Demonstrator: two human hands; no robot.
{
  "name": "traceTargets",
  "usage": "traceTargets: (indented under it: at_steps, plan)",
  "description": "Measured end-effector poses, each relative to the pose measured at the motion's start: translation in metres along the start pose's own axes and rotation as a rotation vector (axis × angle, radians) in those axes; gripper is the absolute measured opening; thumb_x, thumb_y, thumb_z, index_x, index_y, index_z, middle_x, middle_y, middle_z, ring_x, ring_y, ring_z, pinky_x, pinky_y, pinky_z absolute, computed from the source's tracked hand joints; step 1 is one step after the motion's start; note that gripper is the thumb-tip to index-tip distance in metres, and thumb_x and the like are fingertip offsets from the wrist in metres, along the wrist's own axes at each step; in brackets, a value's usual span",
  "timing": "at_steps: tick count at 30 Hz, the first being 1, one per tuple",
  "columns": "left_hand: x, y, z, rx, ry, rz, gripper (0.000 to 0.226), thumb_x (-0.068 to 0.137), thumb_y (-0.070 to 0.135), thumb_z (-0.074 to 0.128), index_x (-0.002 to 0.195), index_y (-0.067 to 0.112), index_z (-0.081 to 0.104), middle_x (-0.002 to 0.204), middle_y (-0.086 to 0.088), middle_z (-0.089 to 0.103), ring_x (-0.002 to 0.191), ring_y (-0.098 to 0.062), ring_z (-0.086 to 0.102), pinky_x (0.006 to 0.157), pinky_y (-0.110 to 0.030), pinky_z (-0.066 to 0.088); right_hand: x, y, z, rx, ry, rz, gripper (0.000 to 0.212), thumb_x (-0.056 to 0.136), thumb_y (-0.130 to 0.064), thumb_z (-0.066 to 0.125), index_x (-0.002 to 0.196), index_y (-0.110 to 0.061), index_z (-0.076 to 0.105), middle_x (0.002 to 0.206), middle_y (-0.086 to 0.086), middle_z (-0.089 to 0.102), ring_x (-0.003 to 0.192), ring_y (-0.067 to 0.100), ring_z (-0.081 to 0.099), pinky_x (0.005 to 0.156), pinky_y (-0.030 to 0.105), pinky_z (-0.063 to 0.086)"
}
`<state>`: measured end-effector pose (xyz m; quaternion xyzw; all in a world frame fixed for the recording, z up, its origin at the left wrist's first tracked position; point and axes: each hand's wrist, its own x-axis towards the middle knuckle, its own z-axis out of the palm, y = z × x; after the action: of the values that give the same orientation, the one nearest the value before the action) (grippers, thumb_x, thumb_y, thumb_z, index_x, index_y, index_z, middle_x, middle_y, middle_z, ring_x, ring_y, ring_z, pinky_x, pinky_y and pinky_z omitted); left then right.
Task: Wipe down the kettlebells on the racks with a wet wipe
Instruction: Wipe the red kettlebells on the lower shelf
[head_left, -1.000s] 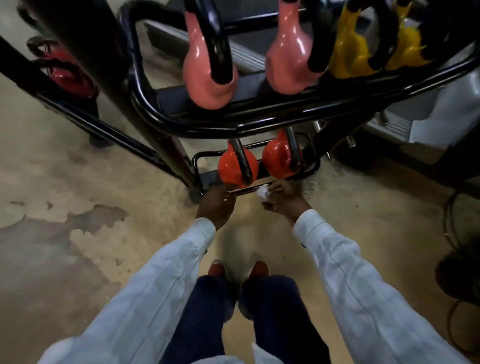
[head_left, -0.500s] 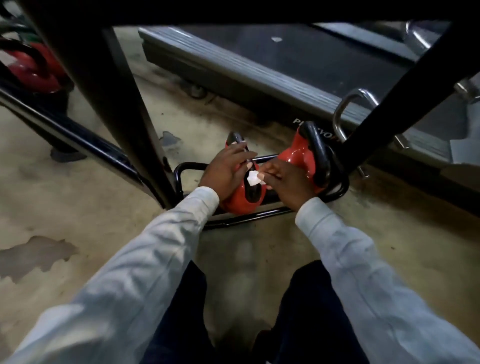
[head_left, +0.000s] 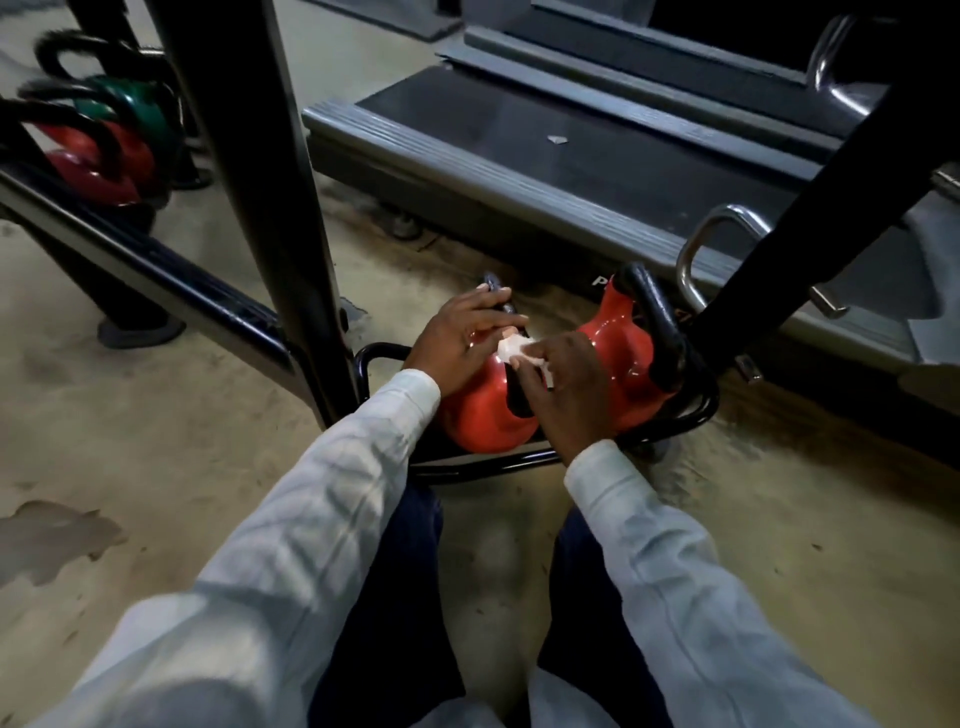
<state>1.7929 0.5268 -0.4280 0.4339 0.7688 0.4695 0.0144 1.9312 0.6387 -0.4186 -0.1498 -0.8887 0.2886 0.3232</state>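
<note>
Two red kettlebells with black handles sit on the bottom tier of a black rack at floor level. My left hand rests on the left kettlebell, its fingers laid over the black handle. My right hand pinches a small white wet wipe and presses it against that kettlebell near the handle. The right kettlebell stands just beyond my right hand, untouched.
A black rack upright rises close on the left. A second rack at far left holds red and green kettlebells. A treadmill deck lies right behind the rack. A chrome handle sticks up at right. Worn concrete floor surrounds me.
I have dropped from standing to a crouch, so the low tier is now close. My left hand settled on the left kettlebell's handle and my right hand brought the wipe onto it.
</note>
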Motion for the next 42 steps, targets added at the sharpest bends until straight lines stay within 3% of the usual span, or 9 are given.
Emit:
traceTargets:
  at_steps: [5, 8, 12, 19, 23, 29, 33, 39, 42]
  plan:
    - [-0.004, 0.001, 0.003, -0.053, 0.035, -0.022, 0.024, 0.091, 0.026, 0.064, 0.113, 0.030, 0.071, 0.138, 0.004, 0.056, 0.137, -0.013, 0.038, 0.115, -0.030, 0.027, -0.043, 0.006, 0.006, -0.077, 0.068, -0.133, 0.006, 0.084, -0.010, 0.068, 0.090, -0.013, 0.068, 0.093, 0.004, 0.056, 0.090, 0.022, 0.053, 0.078, 0.039, 0.047]
    - [-0.002, 0.003, 0.001, -0.036, 0.032, -0.008, 0.023, 0.091, 0.024, 0.065, 0.113, 0.027, 0.072, 0.138, 0.002, 0.056, 0.137, -0.015, 0.039, 0.115, -0.029, 0.027, -0.026, 0.000, 0.008, -0.142, 0.044, -0.179, 0.022, 0.083, -0.007, 0.069, 0.103, -0.015, 0.073, 0.089, 0.005, 0.057, 0.090, 0.018, 0.048, 0.080, 0.035, 0.042]
    - [-0.004, 0.004, 0.000, -0.046, 0.011, -0.024, 0.023, 0.091, 0.026, 0.065, 0.112, 0.028, 0.072, 0.139, 0.003, 0.055, 0.138, -0.015, 0.038, 0.115, -0.028, 0.027, -0.047, 0.016, 0.006, -0.181, -0.005, -0.200, 0.020, 0.086, -0.010, 0.071, 0.104, -0.017, 0.074, 0.087, 0.003, 0.054, 0.087, 0.018, 0.047, 0.076, 0.038, 0.044]
    - [-0.005, 0.010, 0.001, -0.002, 0.026, -0.021, 0.022, 0.091, 0.021, 0.065, 0.112, 0.021, 0.073, 0.138, -0.002, 0.056, 0.135, -0.016, 0.041, 0.104, -0.001, 0.018, -0.025, -0.001, 0.012, -0.330, -0.021, -0.289, 0.019, 0.086, -0.015, 0.061, 0.100, -0.020, 0.072, 0.087, 0.008, 0.056, 0.083, 0.029, 0.052, 0.076, 0.039, 0.042]
    - [-0.005, 0.010, -0.002, -0.004, 0.012, -0.031, 0.022, 0.092, 0.022, 0.065, 0.112, 0.023, 0.073, 0.139, -0.001, 0.055, 0.137, -0.014, 0.039, 0.107, -0.007, 0.020, -0.051, 0.011, 0.020, -0.331, -0.023, -0.198, 0.015, 0.090, -0.021, 0.057, 0.091, -0.020, 0.072, 0.085, 0.005, 0.055, 0.081, 0.029, 0.052, 0.074, 0.038, 0.040]
    - [-0.005, 0.010, 0.001, -0.010, 0.016, -0.043, 0.022, 0.092, 0.023, 0.064, 0.112, 0.025, 0.072, 0.139, 0.002, 0.055, 0.137, -0.011, 0.038, 0.109, -0.012, 0.021, -0.047, 0.003, 0.022, -0.310, 0.043, -0.130, 0.015, 0.090, -0.017, 0.062, 0.102, -0.019, 0.070, 0.090, 0.006, 0.060, 0.086, 0.028, 0.054, 0.078, 0.039, 0.042]
    - [-0.005, 0.009, 0.001, -0.024, 0.018, -0.051, 0.022, 0.092, 0.024, 0.065, 0.112, 0.026, 0.072, 0.139, 0.002, 0.055, 0.138, -0.012, 0.038, 0.111, -0.019, 0.024, -0.065, 0.019, 0.020, -0.190, 0.064, -0.124, 0.011, 0.090, -0.014, 0.061, 0.094, -0.017, 0.071, 0.096, 0.002, 0.057, 0.091, 0.023, 0.052, 0.081, 0.036, 0.043]
    - [-0.005, 0.011, 0.001, -0.028, 0.020, -0.049, 0.022, 0.092, 0.023, 0.065, 0.112, 0.026, 0.072, 0.139, 0.002, 0.055, 0.136, -0.011, 0.040, 0.112, -0.020, 0.026, -0.078, 0.028, 0.019, 0.223, 0.134, 0.145, 0.017, 0.093, -0.003, 0.060, 0.102, -0.015, 0.068, 0.112, -0.006, 0.060, 0.106, 0.005, 0.057, 0.095, 0.019, 0.043]
    - [-0.005, 0.012, 0.002, -0.033, 0.029, -0.053, 0.022, 0.091, 0.022, 0.065, 0.111, 0.025, 0.073, 0.138, 0.002, 0.056, 0.136, -0.012, 0.041, 0.112, -0.021, 0.028, -0.073, 0.025, 0.014, 0.354, 0.083, 0.283, 0.017, 0.097, -0.012, 0.057, 0.108, -0.021, 0.066, 0.114, -0.010, 0.065, 0.110, 0.002, 0.058, 0.095, 0.019, 0.044]
